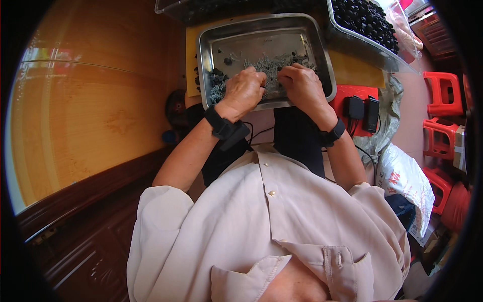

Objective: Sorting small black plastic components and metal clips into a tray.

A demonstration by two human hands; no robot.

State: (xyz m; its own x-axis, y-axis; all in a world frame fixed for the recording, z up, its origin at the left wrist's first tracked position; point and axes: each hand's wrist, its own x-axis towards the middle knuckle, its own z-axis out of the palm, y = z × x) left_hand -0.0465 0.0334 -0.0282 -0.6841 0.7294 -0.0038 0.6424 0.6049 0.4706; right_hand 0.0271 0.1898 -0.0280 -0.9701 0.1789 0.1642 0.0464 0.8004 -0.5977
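Your left hand (245, 90) and right hand (303, 85) are curled over the grey sprue pieces (271, 68) in the steel tray (214, 43), grip hidden; they look light and brittle, so pinch near the stems.

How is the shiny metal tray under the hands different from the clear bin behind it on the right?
The metal tray is shallow, opaque steel and mostly bare, with a thin scatter of small grey and black pieces along its near side. The clear bin is see-through plastic, heaped with black pieces. Both hands, left and right, rest in the tray; none touches the bin. Both are rectangular containers.
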